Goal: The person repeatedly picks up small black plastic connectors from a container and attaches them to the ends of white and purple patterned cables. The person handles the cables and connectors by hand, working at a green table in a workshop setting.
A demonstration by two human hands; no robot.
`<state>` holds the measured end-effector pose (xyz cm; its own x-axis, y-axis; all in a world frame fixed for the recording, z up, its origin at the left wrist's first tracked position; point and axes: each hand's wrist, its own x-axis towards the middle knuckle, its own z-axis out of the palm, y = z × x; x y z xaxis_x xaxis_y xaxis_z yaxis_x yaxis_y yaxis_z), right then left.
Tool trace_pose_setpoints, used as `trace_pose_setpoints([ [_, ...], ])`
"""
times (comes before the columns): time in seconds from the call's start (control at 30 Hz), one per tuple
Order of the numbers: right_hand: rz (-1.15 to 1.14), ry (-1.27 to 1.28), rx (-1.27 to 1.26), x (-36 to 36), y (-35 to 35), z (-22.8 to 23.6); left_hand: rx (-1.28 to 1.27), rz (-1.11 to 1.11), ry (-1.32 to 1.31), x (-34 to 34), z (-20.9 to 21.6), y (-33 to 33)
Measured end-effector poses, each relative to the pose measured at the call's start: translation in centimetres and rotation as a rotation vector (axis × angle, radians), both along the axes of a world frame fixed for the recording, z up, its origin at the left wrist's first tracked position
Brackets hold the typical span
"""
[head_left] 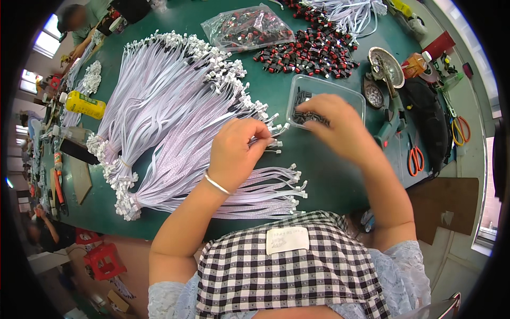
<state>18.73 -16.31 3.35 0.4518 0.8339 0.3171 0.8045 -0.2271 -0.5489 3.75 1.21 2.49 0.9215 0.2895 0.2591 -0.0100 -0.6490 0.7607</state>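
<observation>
My left hand (236, 151) is closed in a pinch among the connector ends of a fanned bundle of white flat cables (183, 154). A white cable end seems to sit between its thumb and forefinger, mostly hidden by the fingers. My right hand (337, 125) reaches over the near rim of a clear plastic tub (340, 86), with thumb and fingers apart. Its fingertips are at the small black tube-like pieces (319, 118) in the tub; whether they touch one I cannot tell.
Behind the tub lie a heap of red-and-black connectors (313, 53) and a clear bag (247, 29) of similar parts. On the right are a hand tool with a green handle (393, 119) and orange-handled scissors (415, 159). A yellow bottle (85, 105) lies on the left. Other people sit beyond.
</observation>
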Motion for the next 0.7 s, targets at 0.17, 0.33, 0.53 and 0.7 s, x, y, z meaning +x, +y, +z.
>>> trace_pose_setpoints([
  [0.17,-0.036,-0.320,-0.468,3.7,-2.4,-1.0,0.276,-0.108,-0.056,0.5,-1.7,-0.5],
  [0.33,0.071,-0.240,-0.568,4.8,-2.0,-2.2,0.400,-0.160,-0.041,-0.5,-1.0,-1.3],
  [0.53,0.006,-0.161,-0.407,4.9,-1.9,-2.2,0.421,-0.301,-0.007,-1.8,-1.9,-3.2],
  [0.7,-0.001,-0.180,-0.254,5.2,-2.5,-2.3,0.487,-0.348,0.079,-1.8,-1.9,-3.6],
])
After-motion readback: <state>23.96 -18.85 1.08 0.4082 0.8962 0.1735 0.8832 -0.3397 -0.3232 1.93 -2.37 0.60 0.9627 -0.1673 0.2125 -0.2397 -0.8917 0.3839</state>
